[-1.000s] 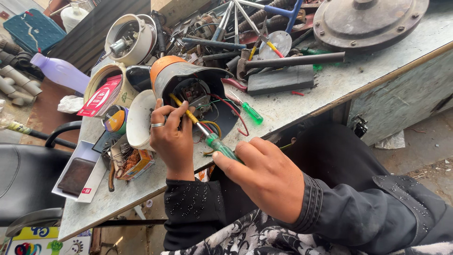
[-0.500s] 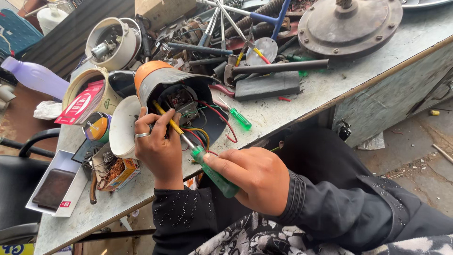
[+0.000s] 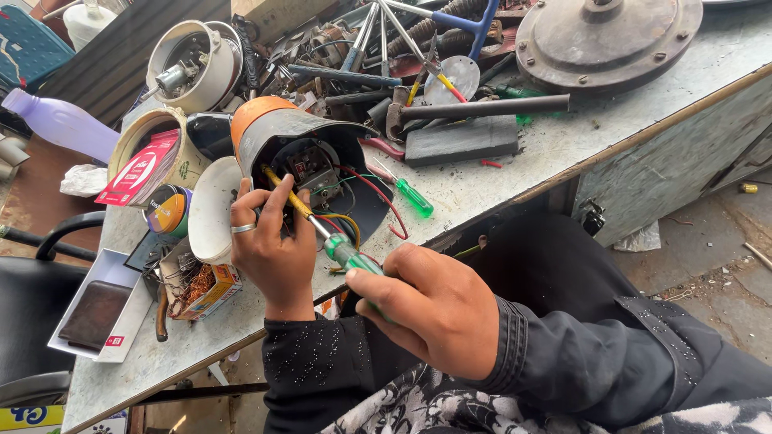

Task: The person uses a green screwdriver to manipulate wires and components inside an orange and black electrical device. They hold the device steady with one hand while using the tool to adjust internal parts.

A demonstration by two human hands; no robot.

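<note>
An orange and grey appliance housing lies on its side at the bench's front edge, its open end facing me with a small circuit part and red, yellow and green wires inside. My left hand, with a ring on one finger, steadies the housing's rim and touches the screwdriver's shaft. My right hand is shut on the green handle of a screwdriver, whose yellow shaft reaches into the housing.
A second small green screwdriver lies on the grey bench. Behind are a black block, a hammer, pliers, a round metal disc, cream motor casings, a purple bottle, boxes and a white tray.
The view has shifted slightly and my right hand has drawn a little lower and rightward with the screwdriver. Its tip stays inside the housing; the left hand keeps its hold.
</note>
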